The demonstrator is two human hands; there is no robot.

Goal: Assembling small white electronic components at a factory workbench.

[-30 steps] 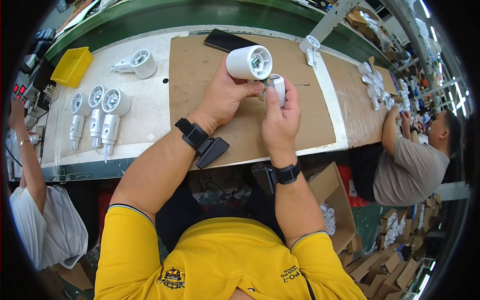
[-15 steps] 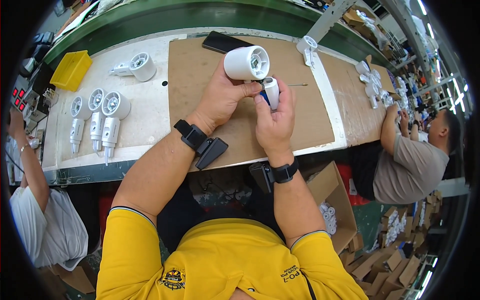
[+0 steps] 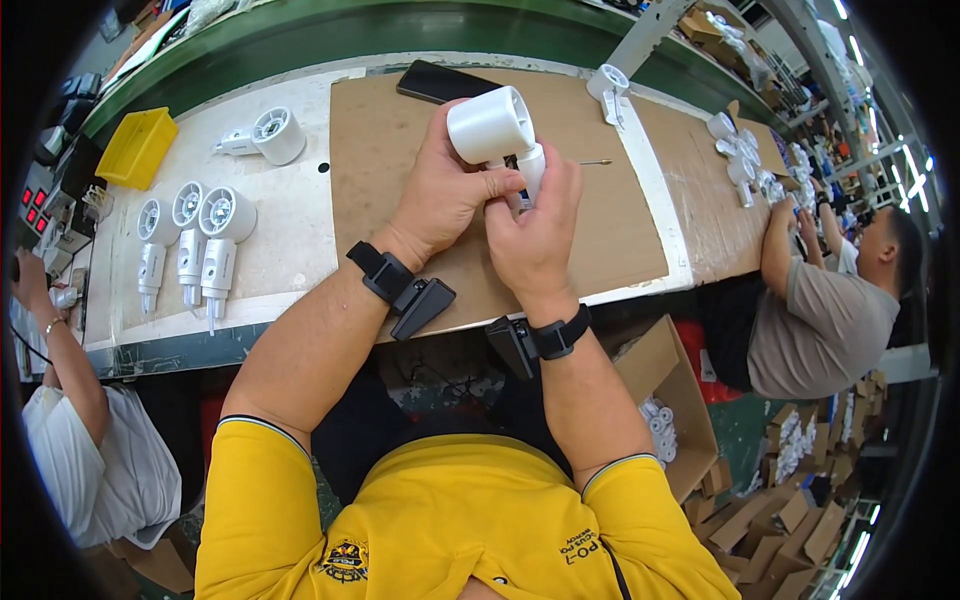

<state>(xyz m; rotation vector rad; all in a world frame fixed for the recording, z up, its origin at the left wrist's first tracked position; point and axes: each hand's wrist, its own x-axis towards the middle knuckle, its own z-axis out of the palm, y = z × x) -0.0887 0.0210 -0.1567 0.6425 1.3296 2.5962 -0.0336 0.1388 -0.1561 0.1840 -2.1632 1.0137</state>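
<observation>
White cylinder (image 3: 485, 125) in upper centre of frame, held up over a brown cardboard sheet (image 3: 610, 245). Long axis runs left-right, right end a touch higher; open ribbed end faces right, closed side left. White handle piece (image 3: 533, 172) just below it, long axis roughly up-down in frame, lower part hidden by fingers. Dark gap shows between the two; cannot tell if they're joined.

Left hand (image 3: 438, 200) clamped on the cylinder's left side, thumb across underneath. Right hand (image 3: 537, 235) clamped on the handle piece, back of hand to camera.

Containers: yellow bin (image 3: 137, 148), upper left, slanted on the table. Open cardboard box (image 3: 692, 400), right of lower centre, white round parts inside. More open cartons (image 3: 790, 540) lower right, contents too small to tell.

Left of frame: three white units (image 3: 217, 262) in a row, round heads up-frame, handles pointing down-frame. Fourth unit (image 3: 278, 136) above, handle pointing left. Black phone (image 3: 447, 82) top centre. Thin metal shaft (image 3: 597, 162) right of right hand, pointing right.
</observation>
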